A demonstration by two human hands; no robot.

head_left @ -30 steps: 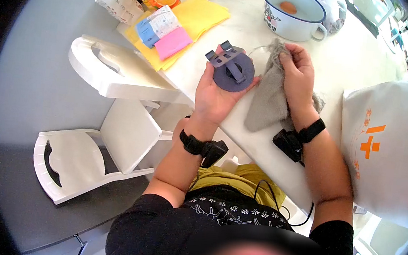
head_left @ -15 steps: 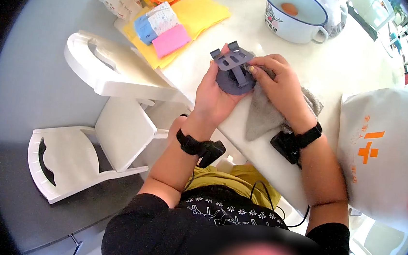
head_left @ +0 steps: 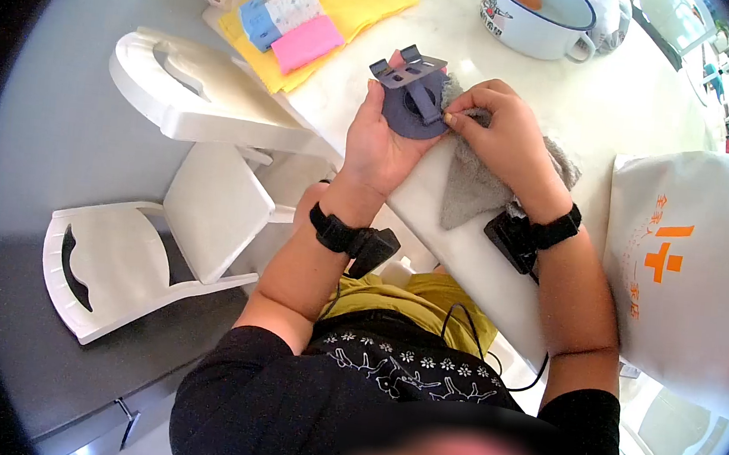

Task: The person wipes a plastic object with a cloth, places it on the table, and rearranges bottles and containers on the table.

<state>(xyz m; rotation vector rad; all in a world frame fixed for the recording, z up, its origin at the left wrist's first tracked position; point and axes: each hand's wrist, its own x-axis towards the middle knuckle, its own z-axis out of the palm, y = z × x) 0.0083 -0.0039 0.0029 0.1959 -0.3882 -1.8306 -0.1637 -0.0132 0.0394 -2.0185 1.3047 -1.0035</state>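
Observation:
A dark grey phone stand (head_left: 416,102) with a round base and a slotted, lipped holder plate is held up over the table edge. My left hand (head_left: 376,146) is wrapped round its base from below, with the thumb along the left rim. My right hand (head_left: 507,136) pinches a grey cloth (head_left: 472,185) against the right side of the stand, near its arm. The cloth hangs down below my right fingers onto the white table (head_left: 441,243). Part of the cloth is hidden behind my right hand.
A white enamel pot (head_left: 534,21) with a round orange-brown thing inside stands at the back. Yellow cloth (head_left: 358,2) and a pink packet (head_left: 307,45) lie at the left. A large white bag (head_left: 689,282) stands at the right. White chairs (head_left: 119,262) are to the left.
The view has shifted a little. The stand's holder plate is seen more edge-on, and my right fingertips have moved from beside the plate down toward the lower arm and base.

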